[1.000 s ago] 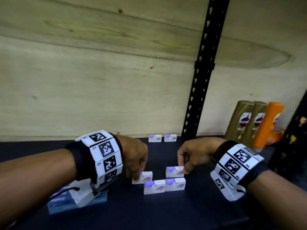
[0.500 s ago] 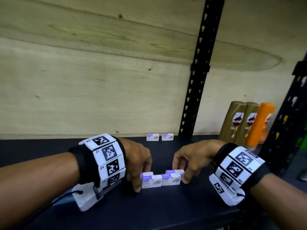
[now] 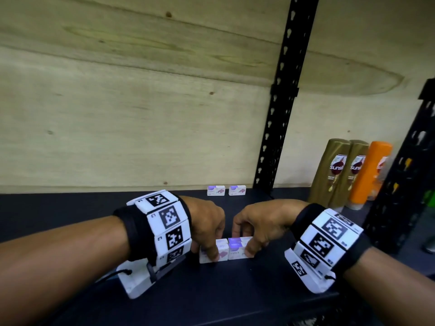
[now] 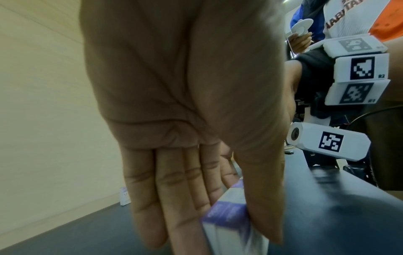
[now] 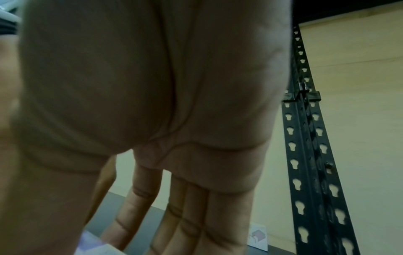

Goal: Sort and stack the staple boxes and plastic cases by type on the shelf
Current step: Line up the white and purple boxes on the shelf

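Observation:
A tight cluster of white-and-purple staple boxes [image 3: 235,251] sits near the front of the dark shelf [image 3: 82,215]. My left hand [image 3: 211,243] pinches its left side, thumb in front and fingers behind. In the left wrist view the thumb [image 4: 261,198] presses a purple-topped box [image 4: 226,217] against the fingers. My right hand [image 3: 243,242] grips the cluster's right side the same way. A box corner [image 5: 93,245] shows under the right palm. Two more staple boxes [image 3: 215,190] [image 3: 237,190] stand side by side at the back wall. No plastic case is in view.
A black perforated upright [image 3: 280,114] rises behind the boxes. Two gold shampoo bottles [image 3: 334,172] and an orange bottle [image 3: 372,170] stand at the right, beside another black post [image 3: 404,172]. A plywood wall [image 3: 117,114] closes the back.
Both hands drew together and forward, sliding the rear boxes against the front pair into one cluster. The blue pack seen under my left wrist earlier is out of sight.

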Available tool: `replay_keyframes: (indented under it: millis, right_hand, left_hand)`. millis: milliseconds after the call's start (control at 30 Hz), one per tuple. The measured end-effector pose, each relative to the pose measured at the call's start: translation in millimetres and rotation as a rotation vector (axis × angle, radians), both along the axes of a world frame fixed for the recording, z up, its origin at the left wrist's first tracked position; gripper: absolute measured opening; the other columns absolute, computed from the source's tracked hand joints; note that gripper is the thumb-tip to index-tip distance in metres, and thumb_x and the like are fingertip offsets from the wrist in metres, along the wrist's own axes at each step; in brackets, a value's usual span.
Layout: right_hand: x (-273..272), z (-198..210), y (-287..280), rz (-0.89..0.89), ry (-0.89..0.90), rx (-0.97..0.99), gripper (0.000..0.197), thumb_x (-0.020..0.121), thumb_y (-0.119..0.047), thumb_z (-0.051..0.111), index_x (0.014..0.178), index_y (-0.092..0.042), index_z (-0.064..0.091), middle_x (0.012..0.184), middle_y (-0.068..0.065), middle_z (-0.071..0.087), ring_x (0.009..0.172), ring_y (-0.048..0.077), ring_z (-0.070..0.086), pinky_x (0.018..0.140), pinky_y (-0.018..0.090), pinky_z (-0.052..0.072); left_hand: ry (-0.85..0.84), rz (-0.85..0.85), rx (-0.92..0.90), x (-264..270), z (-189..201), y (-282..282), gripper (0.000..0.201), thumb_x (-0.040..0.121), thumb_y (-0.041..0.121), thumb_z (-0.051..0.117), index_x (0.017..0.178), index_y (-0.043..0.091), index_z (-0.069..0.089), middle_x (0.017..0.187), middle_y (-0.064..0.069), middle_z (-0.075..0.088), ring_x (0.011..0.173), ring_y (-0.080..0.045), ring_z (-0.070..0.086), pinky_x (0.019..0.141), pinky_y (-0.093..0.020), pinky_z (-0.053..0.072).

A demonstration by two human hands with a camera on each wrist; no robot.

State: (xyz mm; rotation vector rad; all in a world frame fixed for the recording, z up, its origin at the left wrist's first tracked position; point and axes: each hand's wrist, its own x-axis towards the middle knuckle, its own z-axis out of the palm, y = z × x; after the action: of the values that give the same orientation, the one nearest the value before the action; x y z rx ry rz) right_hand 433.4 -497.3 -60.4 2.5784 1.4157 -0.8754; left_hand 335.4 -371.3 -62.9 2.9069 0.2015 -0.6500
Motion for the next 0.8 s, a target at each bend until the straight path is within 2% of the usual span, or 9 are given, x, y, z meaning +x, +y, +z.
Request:
replay_keyframes:
  millis: [67, 133, 267, 367, 433, 533, 633, 733, 800]
  right_hand:
    - [0.3, 0.2, 0.6, -0.001, 0.007, -0.005, 0.037, 0.084, -0.013, 0.076, 0.117, -0.019, 0.061, 0.108, 0.014, 0.072, 0.065, 0.011, 0.060, 0.062, 0.020, 0.050]
    - [1.2, 3.2, 0.5, -0.012, 0.030, -0.010, 0.043, 0.082, -0.015, 0.078, 0.121, -0.020, 0.061, 0.113, 0.011, 0.071, 0.065, 0.007, 0.061, 0.062, 0.019, 0.050]
    - [13.9, 17.9, -2.7, -0.061, 0.072, -0.008, 0.054, 0.079, -0.019, 0.082, 0.127, -0.025, 0.058, 0.124, 0.005, 0.064, 0.077, 0.009, 0.063, 0.066, 0.020, 0.052]
    - [34.7, 26.3, -1.5, -0.134, 0.046, 0.012, 0.044, 0.080, -0.022, 0.081, 0.119, -0.027, 0.061, 0.119, 0.012, 0.068, 0.087, 0.015, 0.068, 0.072, 0.025, 0.056]
    - [51.6, 26.0, 3.3, -0.189, -0.025, 0.043, 0.037, 0.081, -0.030, 0.080, 0.113, -0.028, 0.061, 0.111, 0.012, 0.071, 0.098, 0.023, 0.070, 0.081, 0.031, 0.059]
    - [73.6, 22.7, 14.8, -0.259, -0.127, 0.106, 0.038, 0.084, -0.035, 0.076, 0.115, -0.023, 0.057, 0.103, 0.011, 0.073, 0.096, 0.025, 0.071, 0.086, 0.038, 0.059]
    - [91.1, 21.8, 30.3, -0.284, -0.186, 0.135, 0.034, 0.087, -0.033, 0.074, 0.115, -0.022, 0.058, 0.103, 0.012, 0.073, 0.094, 0.022, 0.071, 0.078, 0.032, 0.058]
    - [105.2, 20.4, 46.6, -0.283, -0.276, 0.156, 0.035, 0.087, -0.033, 0.073, 0.118, -0.019, 0.062, 0.094, 0.001, 0.070, 0.076, 0.013, 0.064, 0.063, 0.022, 0.048]
    - [114.0, 16.8, 58.7, -0.263, -0.349, 0.160, 0.043, 0.088, -0.031, 0.072, 0.127, -0.017, 0.060, 0.106, -0.003, 0.065, 0.079, 0.010, 0.058, 0.067, 0.022, 0.046]
  left_hand:
    - [0.008, -0.002, -0.021, 0.5, 0.0, 0.8, 0.030, 0.079, 0.039, 0.076, 0.101, 0.019, 0.069, 0.065, 0.008, 0.069, 0.082, -0.012, 0.072, 0.081, -0.027, 0.054]
    - [0.031, -0.005, -0.046, 0.6, 1.9, 2.6, 0.034, 0.076, 0.041, 0.078, 0.101, 0.021, 0.069, 0.069, 0.009, 0.070, 0.076, -0.009, 0.070, 0.085, -0.029, 0.055]
    - [0.101, 0.016, -0.067, 4.2, 12.1, 17.8, 0.050, 0.068, 0.043, 0.085, 0.111, 0.028, 0.064, 0.101, 0.003, 0.074, 0.083, -0.009, 0.069, 0.093, -0.034, 0.053]
    - [0.094, 0.048, -0.058, 12.4, 21.6, 34.0, 0.053, 0.071, 0.040, 0.084, 0.117, 0.027, 0.060, 0.108, 0.000, 0.072, 0.090, -0.012, 0.069, 0.095, -0.035, 0.052]
    - [0.013, 0.080, -0.043, 20.2, 26.3, 43.3, 0.045, 0.078, 0.040, 0.078, 0.116, 0.024, 0.060, 0.100, 0.000, 0.072, 0.085, -0.014, 0.067, 0.093, -0.034, 0.052]
    - [-0.120, 0.098, 0.065, 34.9, 29.1, 57.7, 0.043, 0.082, 0.046, 0.072, 0.117, 0.024, 0.061, 0.102, -0.001, 0.072, 0.085, -0.013, 0.063, 0.087, -0.029, 0.050]
    - [-0.180, 0.093, 0.157, 53.4, 26.7, 71.1, 0.043, 0.086, 0.048, 0.067, 0.121, 0.022, 0.061, 0.116, 0.003, 0.065, 0.095, -0.013, 0.057, 0.083, -0.026, 0.045]
    - [-0.203, 0.086, 0.201, 75.2, 22.2, 81.1, 0.046, 0.089, 0.047, 0.064, 0.125, 0.019, 0.059, 0.120, 0.003, 0.063, 0.093, -0.013, 0.054, 0.079, -0.025, 0.042]
    - [-0.214, 0.092, 0.218, 92.2, 16.7, 88.4, 0.048, 0.089, 0.047, 0.063, 0.126, 0.017, 0.058, 0.121, 0.002, 0.063, 0.093, -0.016, 0.057, 0.082, -0.027, 0.045]
